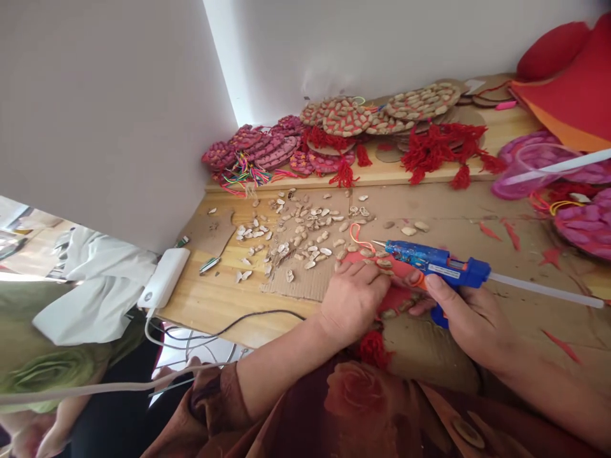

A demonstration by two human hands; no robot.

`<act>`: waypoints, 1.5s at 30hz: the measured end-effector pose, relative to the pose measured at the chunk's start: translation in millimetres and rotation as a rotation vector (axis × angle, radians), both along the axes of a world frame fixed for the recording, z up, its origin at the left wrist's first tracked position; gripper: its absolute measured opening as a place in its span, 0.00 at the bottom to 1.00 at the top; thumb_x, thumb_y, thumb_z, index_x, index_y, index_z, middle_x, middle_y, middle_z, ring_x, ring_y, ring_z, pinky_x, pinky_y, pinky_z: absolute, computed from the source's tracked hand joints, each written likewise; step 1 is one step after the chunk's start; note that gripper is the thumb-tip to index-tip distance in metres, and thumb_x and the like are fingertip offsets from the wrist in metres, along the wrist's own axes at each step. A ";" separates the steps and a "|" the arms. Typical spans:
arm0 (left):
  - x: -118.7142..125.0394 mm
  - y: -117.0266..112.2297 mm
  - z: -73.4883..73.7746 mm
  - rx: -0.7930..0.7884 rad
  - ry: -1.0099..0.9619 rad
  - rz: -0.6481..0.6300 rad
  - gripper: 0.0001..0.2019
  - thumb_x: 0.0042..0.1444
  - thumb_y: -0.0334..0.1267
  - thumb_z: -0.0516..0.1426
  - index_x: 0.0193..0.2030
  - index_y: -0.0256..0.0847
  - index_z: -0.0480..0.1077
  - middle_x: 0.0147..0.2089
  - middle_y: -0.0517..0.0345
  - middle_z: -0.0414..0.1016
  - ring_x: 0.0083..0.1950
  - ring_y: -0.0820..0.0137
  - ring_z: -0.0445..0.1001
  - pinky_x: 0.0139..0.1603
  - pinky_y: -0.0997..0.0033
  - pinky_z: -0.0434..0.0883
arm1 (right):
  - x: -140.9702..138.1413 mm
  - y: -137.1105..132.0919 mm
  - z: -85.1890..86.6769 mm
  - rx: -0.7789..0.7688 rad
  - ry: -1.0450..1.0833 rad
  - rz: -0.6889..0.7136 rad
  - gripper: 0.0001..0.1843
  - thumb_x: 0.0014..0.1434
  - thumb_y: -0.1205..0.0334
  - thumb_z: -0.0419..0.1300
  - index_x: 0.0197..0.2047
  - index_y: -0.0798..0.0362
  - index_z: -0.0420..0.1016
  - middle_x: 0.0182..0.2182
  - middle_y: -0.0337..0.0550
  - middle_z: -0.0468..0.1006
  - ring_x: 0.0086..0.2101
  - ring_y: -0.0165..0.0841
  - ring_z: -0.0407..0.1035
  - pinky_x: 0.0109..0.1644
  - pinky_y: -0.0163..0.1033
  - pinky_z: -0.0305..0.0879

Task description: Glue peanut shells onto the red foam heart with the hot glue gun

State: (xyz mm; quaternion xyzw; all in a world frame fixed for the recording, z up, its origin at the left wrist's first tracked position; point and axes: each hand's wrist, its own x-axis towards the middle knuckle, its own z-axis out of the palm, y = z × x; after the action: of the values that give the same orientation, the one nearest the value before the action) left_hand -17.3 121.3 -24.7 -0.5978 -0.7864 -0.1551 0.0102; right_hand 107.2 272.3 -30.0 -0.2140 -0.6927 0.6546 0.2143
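Observation:
My right hand (470, 315) is wrapped around a blue hot glue gun (424, 259), whose metal nozzle points left. A long translucent glue stick (548, 291) runs out of its back end. My left hand (356, 296) rests on a red disc (394, 298), its fingers bent and pressed together; the fingertips are hidden, so what they pinch, if anything, cannot be made out. Peanut shells (367, 252) lie along the disc's far edge, just below the nozzle. An orange-red cord loop (356, 234) extends from the disc's top, and a red tassel (375, 348) hangs at its near side.
Loose peanut shells (310, 235) are scattered over cardboard (305, 286) to the left. Finished shell-covered discs (346, 117) and red tassels (443, 149) line the back. A white power strip (165, 277) sits at the left edge with cables below. Another person's hands (48, 426) show lower left.

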 end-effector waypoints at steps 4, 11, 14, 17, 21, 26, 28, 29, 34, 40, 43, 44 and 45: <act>-0.9 1.2 -0.5 0.045 -0.033 -0.010 0.11 0.70 0.36 0.53 0.50 0.39 0.75 0.46 0.51 0.79 0.50 0.63 0.76 0.53 0.61 0.71 | 0.9 1.7 -2.3 0.002 -0.016 0.020 0.15 0.63 0.44 0.63 0.41 0.46 0.81 0.38 0.47 0.85 0.24 0.38 0.78 0.25 0.43 0.82; -3.4 -19.3 6.0 0.244 -0.159 -0.047 0.15 0.69 0.32 0.52 0.59 0.42 0.72 0.52 0.53 0.79 0.53 0.66 0.74 0.57 0.64 0.70 | 2.7 3.2 1.1 -0.068 0.017 0.023 0.16 0.64 0.43 0.61 0.40 0.46 0.80 0.38 0.47 0.85 0.31 0.44 0.82 0.27 0.47 0.82; -2.7 -35.9 4.3 0.297 -0.078 0.030 0.16 0.69 0.28 0.49 0.57 0.41 0.73 0.49 0.52 0.79 0.51 0.64 0.72 0.55 0.62 0.70 | 4.6 1.0 2.6 -0.094 0.046 0.053 0.15 0.65 0.43 0.60 0.41 0.45 0.80 0.41 0.48 0.85 0.38 0.48 0.82 0.28 0.47 0.83; -0.3 -45.6 1.5 0.211 0.001 0.043 0.15 0.70 0.29 0.50 0.56 0.38 0.73 0.49 0.50 0.79 0.49 0.63 0.72 0.52 0.61 0.70 | 6.3 0.2 -1.1 -0.090 0.020 0.083 0.15 0.65 0.44 0.60 0.42 0.45 0.80 0.43 0.48 0.85 0.38 0.47 0.82 0.30 0.48 0.83; 3.3 -45.8 4.7 0.076 0.091 0.014 0.14 0.70 0.34 0.51 0.57 0.36 0.72 0.50 0.50 0.79 0.52 0.61 0.72 0.52 0.59 0.68 | 6.6 0.5 -6.0 -0.093 -0.039 0.077 0.17 0.66 0.43 0.60 0.46 0.46 0.78 0.42 0.48 0.85 0.38 0.47 0.83 0.31 0.47 0.83; 4.2 -39.3 11.5 -0.027 0.196 -0.006 0.14 0.70 0.37 0.51 0.56 0.35 0.72 0.47 0.49 0.80 0.51 0.59 0.73 0.50 0.57 0.67 | 4.0 -1.0 -2.1 -0.091 -0.029 0.094 0.15 0.66 0.44 0.60 0.42 0.46 0.78 0.45 0.48 0.84 0.46 0.49 0.81 0.29 0.43 0.83; 3.8 -37.9 11.5 -0.014 0.190 -0.002 0.13 0.70 0.36 0.51 0.53 0.36 0.73 0.46 0.50 0.80 0.50 0.60 0.73 0.49 0.58 0.68 | 4.0 -1.2 -0.8 -0.088 -0.027 0.096 0.15 0.65 0.44 0.61 0.41 0.46 0.78 0.44 0.47 0.84 0.46 0.48 0.81 0.28 0.42 0.83; 3.3 -38.1 11.3 0.007 0.180 -0.002 0.12 0.70 0.36 0.51 0.52 0.36 0.73 0.46 0.51 0.80 0.49 0.61 0.74 0.49 0.59 0.68 | 4.3 -1.0 -0.5 -0.089 -0.028 0.094 0.15 0.65 0.44 0.61 0.41 0.46 0.78 0.43 0.47 0.84 0.44 0.48 0.82 0.28 0.42 0.83; -9.8 -52.0 13.6 0.256 0.115 0.041 0.14 0.70 0.29 0.51 0.57 0.39 0.73 0.52 0.52 0.79 0.52 0.65 0.74 0.57 0.60 0.67 | 5.8 1.6 3.1 -0.123 -0.046 0.066 0.16 0.65 0.43 0.61 0.41 0.47 0.79 0.37 0.46 0.85 0.30 0.40 0.82 0.29 0.41 0.81; -64.9 -88.4 15.5 0.388 -0.040 0.510 0.13 0.66 0.31 0.56 0.51 0.44 0.79 0.47 0.54 0.78 0.48 0.68 0.77 0.50 0.69 0.73 | 0.5 2.9 14.8 -0.313 -0.009 0.045 0.19 0.60 0.41 0.66 0.36 0.49 0.77 0.38 0.47 0.81 0.33 0.42 0.83 0.23 0.36 0.76; -85.6 -99.5 10.5 0.353 -0.107 0.521 0.12 0.64 0.32 0.57 0.51 0.43 0.79 0.49 0.53 0.80 0.53 0.64 0.77 0.56 0.63 0.72 | -1.9 3.5 15.3 -0.344 -0.012 0.023 0.19 0.57 0.41 0.67 0.36 0.50 0.78 0.35 0.45 0.79 0.31 0.41 0.82 0.22 0.35 0.75; -89.1 -100.5 8.8 0.330 -0.106 0.503 0.12 0.64 0.32 0.58 0.51 0.43 0.79 0.49 0.53 0.81 0.53 0.63 0.76 0.57 0.61 0.72 | -2.2 3.8 14.5 -0.346 -0.012 0.017 0.19 0.57 0.41 0.67 0.35 0.50 0.78 0.35 0.44 0.79 0.30 0.40 0.82 0.21 0.35 0.75; -91.1 -100.2 7.2 0.301 -0.095 0.480 0.12 0.63 0.33 0.59 0.50 0.44 0.79 0.48 0.54 0.82 0.53 0.63 0.76 0.57 0.60 0.71 | -2.2 4.4 13.6 -0.342 -0.012 0.013 0.19 0.58 0.41 0.67 0.35 0.50 0.78 0.35 0.44 0.79 0.29 0.40 0.81 0.21 0.35 0.74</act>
State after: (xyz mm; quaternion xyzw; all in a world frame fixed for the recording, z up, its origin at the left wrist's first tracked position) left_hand -108.5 21.1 -17.5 -0.3783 -0.8731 -0.2912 0.0984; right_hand 105.1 276.6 -16.4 -0.2469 -0.5737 0.7631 0.1662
